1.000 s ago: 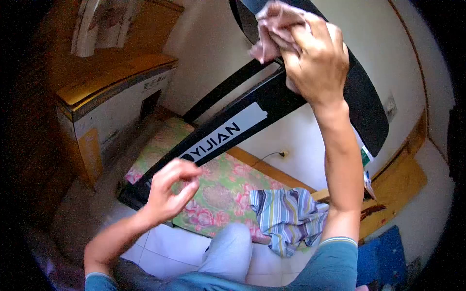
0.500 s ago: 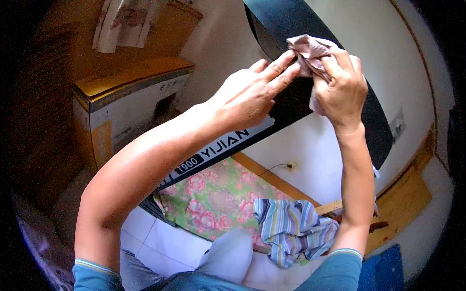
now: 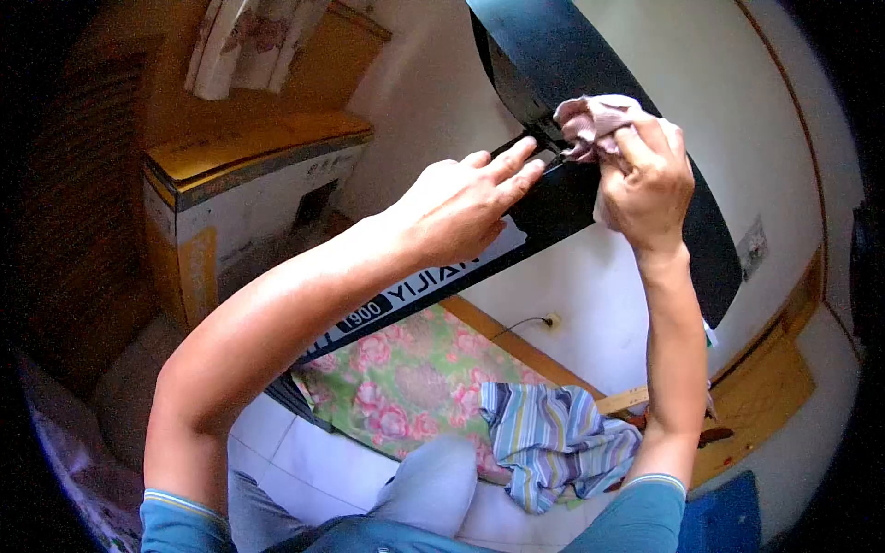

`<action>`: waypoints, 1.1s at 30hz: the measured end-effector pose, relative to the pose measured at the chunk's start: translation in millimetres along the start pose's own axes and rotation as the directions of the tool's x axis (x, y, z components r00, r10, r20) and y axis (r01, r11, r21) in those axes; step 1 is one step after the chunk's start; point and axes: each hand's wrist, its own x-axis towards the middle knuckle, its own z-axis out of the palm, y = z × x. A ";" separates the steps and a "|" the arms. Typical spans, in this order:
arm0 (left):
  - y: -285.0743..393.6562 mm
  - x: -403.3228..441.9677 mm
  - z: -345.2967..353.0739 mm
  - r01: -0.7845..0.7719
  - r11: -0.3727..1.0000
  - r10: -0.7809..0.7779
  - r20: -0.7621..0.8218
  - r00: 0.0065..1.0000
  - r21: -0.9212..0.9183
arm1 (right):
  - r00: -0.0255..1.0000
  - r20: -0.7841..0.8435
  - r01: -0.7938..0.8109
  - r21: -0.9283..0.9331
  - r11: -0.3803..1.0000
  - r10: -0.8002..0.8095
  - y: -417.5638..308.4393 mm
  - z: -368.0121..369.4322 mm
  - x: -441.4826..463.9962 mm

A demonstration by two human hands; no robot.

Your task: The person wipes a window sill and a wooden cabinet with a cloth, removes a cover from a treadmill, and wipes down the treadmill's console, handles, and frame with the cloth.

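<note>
A crumpled pale pink cloth (image 3: 590, 120) is bunched in my right hand (image 3: 650, 189), fingers closed around it. It rests against the inner corner of a black machine frame (image 3: 710, 240), where two of its parts meet. My left hand (image 3: 461, 203) lies on the frame's lower bar with its fingers stretched out, tips near that corner and a small gap from the cloth. Below the left forearm, a white label (image 3: 429, 286) on the bar reads "YIJIAN" and "T900". The machine looks like a treadmill, though most of it is out of view.
A large cardboard box (image 3: 258, 203) stands at the left. Below the frame lies a floral cloth (image 3: 406, 387), with a striped cloth (image 3: 553, 438) over its right end. A wall socket (image 3: 552, 320) holds a plugged-in cable. A blue object (image 3: 724, 511) sits at lower right.
My right hand and the cloth have shifted slightly down and away from my left fingertips. The left hand has drawn back down-left, and the frame's inner corner now shows between them.
</note>
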 end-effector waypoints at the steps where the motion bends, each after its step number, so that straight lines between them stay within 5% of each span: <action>1: -1.3 -1.4 2.8 0.008 1.000 -0.008 0.000 1.000 0.008 | 0.998 0.033 -0.047 -0.046 0.998 0.048 2.3 1.1 4.6; 5: 3.1 -1.3 17.4 0.030 1.000 -0.030 0.014 0.999 0.006 | 0.979 -0.199 -0.053 -0.027 0.998 0.046 -4.4 24.4 31.3; 9: 9.5 -5.9 18.0 0.066 0.997 -0.067 -0.021 0.998 -0.049 | 0.995 -0.051 0.093 0.040 0.995 -0.091 -20.4 11.0 0.4; 12: 13.4 -4.5 12.6 0.077 0.996 -0.078 -0.011 0.997 -0.042 | 0.998 0.037 -0.060 0.042 0.997 0.058 -2.2 -0.9 -9.4; 17: 16.3 -1.8 15.2 0.087 0.995 -0.088 -0.019 0.996 -0.045 | 0.949 -0.150 -0.273 0.038 0.961 0.276 13.2 23.9 30.9; 19: 15.8 -4.1 14.1 0.088 0.995 -0.089 -0.020 0.996 -0.049 | 0.998 -0.065 -0.017 -0.093 0.996 0.011 -3.0 17.7 22.0; 20: 14.4 -5.8 14.5 0.073 0.996 -0.075 -0.034 0.997 -0.047 | 0.987 -0.131 0.091 0.002 0.996 -0.090 -8.1 25.8 8.6; 21: 16.5 -4.5 10.3 0.074 0.996 -0.076 -0.034 0.997 -0.049 | 0.993 -0.030 0.114 0.033 0.993 -0.114 -21.2 14.5 -3.8; 23: 20.8 1.4 -1.4 0.182 0.981 -0.166 0.199 0.966 -0.065 | 0.981 -0.071 0.191 0.131 0.973 -0.183 -23.1 7.0 -15.6; 25: 16.8 -1.9 7.6 0.131 0.990 -0.126 0.083 0.989 -0.056 | 0.999 0.020 0.024 0.134 0.991 -0.027 -5.6 -6.9 -9.8; 26: 15.3 -3.8 14.4 0.084 0.995 -0.085 -0.025 0.996 -0.052 | 0.997 -0.061 -0.030 0.097 0.995 0.036 4.5 -8.4 -1.3; 29: 19.7 -3.5 9.4 0.115 0.992 -0.115 0.010 0.993 -0.054 | 0.951 -0.305 -0.060 -0.049 0.997 0.042 30.7 6.6 28.4; 31: 19.2 -3.4 10.1 0.113 0.992 -0.111 0.028 0.993 -0.061 | 0.957 -0.255 -0.073 0.257 0.964 0.141 8.5 5.2 46.5; 33: 18.5 -3.9 13.5 0.088 0.994 -0.091 -0.045 0.995 -0.058 | 0.995 -0.098 0.001 -0.029 1.000 -0.004 -6.7 30.7 24.5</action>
